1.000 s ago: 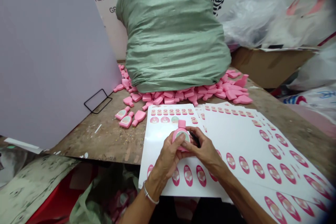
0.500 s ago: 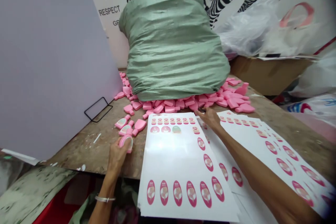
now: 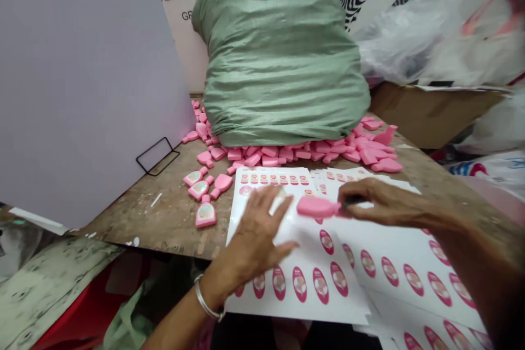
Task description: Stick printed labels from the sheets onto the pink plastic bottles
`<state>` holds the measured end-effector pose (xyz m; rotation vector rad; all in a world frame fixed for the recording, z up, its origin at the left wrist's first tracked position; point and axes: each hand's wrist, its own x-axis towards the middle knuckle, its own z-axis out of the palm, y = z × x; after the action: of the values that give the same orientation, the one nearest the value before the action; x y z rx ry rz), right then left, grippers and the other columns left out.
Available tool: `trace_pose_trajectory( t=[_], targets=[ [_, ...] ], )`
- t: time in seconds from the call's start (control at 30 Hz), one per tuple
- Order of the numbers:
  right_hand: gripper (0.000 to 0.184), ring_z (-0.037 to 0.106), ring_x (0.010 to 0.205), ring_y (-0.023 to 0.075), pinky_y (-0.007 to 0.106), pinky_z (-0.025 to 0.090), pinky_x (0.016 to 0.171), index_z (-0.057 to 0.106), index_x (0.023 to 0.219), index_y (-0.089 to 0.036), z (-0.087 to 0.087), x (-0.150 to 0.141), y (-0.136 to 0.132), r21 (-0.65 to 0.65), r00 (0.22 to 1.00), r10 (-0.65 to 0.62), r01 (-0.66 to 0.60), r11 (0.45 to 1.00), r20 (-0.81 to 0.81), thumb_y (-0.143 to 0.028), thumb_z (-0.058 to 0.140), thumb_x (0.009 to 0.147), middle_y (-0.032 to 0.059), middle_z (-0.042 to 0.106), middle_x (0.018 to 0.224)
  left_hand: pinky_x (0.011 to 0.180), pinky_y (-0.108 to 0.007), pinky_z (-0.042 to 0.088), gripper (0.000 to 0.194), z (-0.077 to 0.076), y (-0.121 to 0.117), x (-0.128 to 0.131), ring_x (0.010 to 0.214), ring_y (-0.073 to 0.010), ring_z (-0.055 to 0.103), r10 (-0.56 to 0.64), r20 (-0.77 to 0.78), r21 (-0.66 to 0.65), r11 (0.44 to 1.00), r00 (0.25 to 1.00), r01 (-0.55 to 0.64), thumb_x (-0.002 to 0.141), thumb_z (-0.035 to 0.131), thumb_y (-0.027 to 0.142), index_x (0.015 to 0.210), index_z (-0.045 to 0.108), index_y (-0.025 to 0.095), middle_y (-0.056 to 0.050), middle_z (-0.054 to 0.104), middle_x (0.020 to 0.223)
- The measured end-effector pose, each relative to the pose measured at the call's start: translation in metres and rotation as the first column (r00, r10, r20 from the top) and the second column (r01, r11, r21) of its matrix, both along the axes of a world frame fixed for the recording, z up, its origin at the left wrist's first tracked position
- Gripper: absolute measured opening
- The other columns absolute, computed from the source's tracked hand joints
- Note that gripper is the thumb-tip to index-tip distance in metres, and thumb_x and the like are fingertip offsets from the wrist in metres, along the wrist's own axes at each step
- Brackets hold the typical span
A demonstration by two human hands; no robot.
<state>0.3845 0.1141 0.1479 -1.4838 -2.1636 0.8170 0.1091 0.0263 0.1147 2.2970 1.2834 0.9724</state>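
My right hand pinches a small pink bottle near its neck and holds it sideways above the sheets. A small dark tool, too blurred to name, is also between those fingers. Over the upper part of a sticker sheet, my left hand is open with its fingers spread, partly hiding the stickers. This sheet carries rows of small labels and oval pink labels. Left of it lie a few bottles with labels on their fronts, the nearest being a labelled pink bottle. An unlabelled pink bottle lies beside them.
More sticker sheets overlap at the right. Behind, a heap of pink bottles lies under and around a large green sack. At the left stand a pale panel and a black wire stand; a cardboard box is at the right.
My left hand has let go of a labelled bottle at the left and moved right over the sheet. My right hand has come back from the heap holding a pink bottle.
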Motion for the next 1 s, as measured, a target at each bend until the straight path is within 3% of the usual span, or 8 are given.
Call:
trace_pose_trajectory(
  t=[0.07, 0.13, 0.2, 0.3, 0.4, 0.53, 0.73, 1.0],
  targets=[
    [0.018, 0.05, 0.054, 0.0135, 0.026, 0.039, 0.054, 0.064, 0.057, -0.022, 0.003, -0.008, -0.019, -0.215, 0.955, 0.291, -0.296, 0.931, -0.054, -0.038, 0.071, 0.064, -0.002, 0.058, 0.056, 0.099, -0.046, 0.038, 0.04, 0.003, -0.012, 0.023, 0.112, -0.0324, 0.054, -0.199, 0.051, -0.137, 0.969, 0.979, 0.204, 0.08, 0.063, 0.027, 0.119, 0.06, 0.023, -0.013, 0.06, 0.122],
    [0.026, 0.047, 0.054, 0.0124, 0.026, 0.038, 0.054, 0.065, 0.063, -0.021, -0.005, -0.017, -0.028, -0.289, 0.913, 0.397, -0.406, 0.867, -0.092, -0.043, 0.061, 0.076, -0.0019, 0.057, 0.058, 0.082, -0.036, 0.046, 0.026, -0.005, -0.019, 0.033, 0.088, -0.0252, 0.061, -0.193, 0.154, -0.3, 0.925, 0.969, 0.232, 0.085, 0.056, 0.028, 0.108, 0.065, 0.02, -0.01, 0.067, 0.099],
    [0.032, 0.049, 0.059, 0.0133, 0.026, 0.039, 0.056, 0.065, 0.073, -0.021, -0.022, -0.025, -0.024, -0.223, 0.935, 0.324, -0.349, 0.91, -0.143, -0.049, 0.052, 0.084, -0.0009, 0.059, 0.065, 0.069, -0.029, 0.047, 0.021, -0.019, -0.019, 0.031, 0.071, -0.0191, 0.059, 0.008, 0.308, -0.456, 0.879, 0.951, 0.14, 0.087, 0.051, 0.03, 0.094, 0.066, 0.017, -0.006, 0.064, 0.081],
    [0.038, 0.055, 0.07, 0.0156, 0.027, 0.042, 0.063, 0.062, 0.086, -0.021, -0.055, -0.04, -0.003, 0.007, 0.99, 0.084, -0.084, 0.996, -0.111, -0.052, 0.039, 0.091, 0.0013, 0.064, 0.079, 0.063, -0.028, 0.049, 0.026, -0.039, -0.007, 0.018, 0.065, -0.0166, 0.059, 0.338, 0.566, -0.637, 0.758, 0.752, 0.139, 0.086, 0.052, 0.038, 0.091, 0.063, 0.015, -0.003, 0.06, 0.076],
    [0.033, 0.056, 0.072, 0.017, 0.028, 0.04, 0.064, 0.057, 0.085, -0.021, -0.087, -0.062, 0.019, 0.224, 0.993, -0.112, 0.105, 0.969, 0.021, -0.042, 0.034, 0.094, 0.0026, 0.066, 0.08, 0.063, -0.031, 0.053, 0.029, -0.049, 0.011, 0.009, 0.062, -0.0166, 0.062, 0.487, 0.694, -0.677, 0.691, 0.53, 0.252, 0.078, 0.062, 0.04, 0.087, 0.06, 0.013, -0.003, 0.058, 0.075],
    [0.017, 0.052, 0.083, 0.0228, 0.032, 0.035, 0.069, 0.056, 0.083, -0.021, -0.114, -0.085, 0.034, 0.356, 0.973, -0.206, 0.157, 0.921, 0.104, -0.032, 0.045, 0.089, 0.0072, 0.066, 0.085, 0.061, -0.03, 0.056, 0.026, -0.052, 0.036, 0.011, 0.063, -0.0148, 0.062, 0.553, 0.74, -0.654, 0.724, 0.382, 0.218, 0.071, 0.07, 0.035, 0.079, 0.053, 0.016, 0.0, 0.054, 0.073],
    [0.016, 0.05, 0.087, 0.0246, 0.034, 0.03, 0.072, 0.057, 0.085, -0.019, -0.128, -0.09, 0.036, 0.47, 0.95, -0.239, 0.12, 0.875, 0.201, -0.029, 0.045, 0.09, 0.0103, 0.064, 0.089, 0.063, -0.032, 0.057, 0.027, -0.064, 0.062, 0.02, 0.062, -0.0148, 0.063, 0.548, 0.733, -0.643, 0.752, 0.403, 0.147, 0.074, 0.066, 0.038, 0.079, 0.052, 0.015, -0.001, 0.055, 0.07],
    [0.017, 0.05, 0.084, 0.0231, 0.033, 0.029, 0.072, 0.056, 0.081, -0.02, -0.131, -0.087, 0.037, 0.491, 0.958, -0.199, 0.073, 0.868, 0.208, -0.028, 0.044, 0.09, 0.0081, 0.065, 0.083, 0.06, -0.028, 0.056, 0.024, -0.076, 0.072, 0.024, 0.062, -0.0172, 0.066, 0.544, 0.674, -0.654, 0.754, 0.501, 0.062, 0.074, 0.067, 0.032, 0.081, 0.054, 0.013, -0.003, 0.057, 0.072]
  ],
)
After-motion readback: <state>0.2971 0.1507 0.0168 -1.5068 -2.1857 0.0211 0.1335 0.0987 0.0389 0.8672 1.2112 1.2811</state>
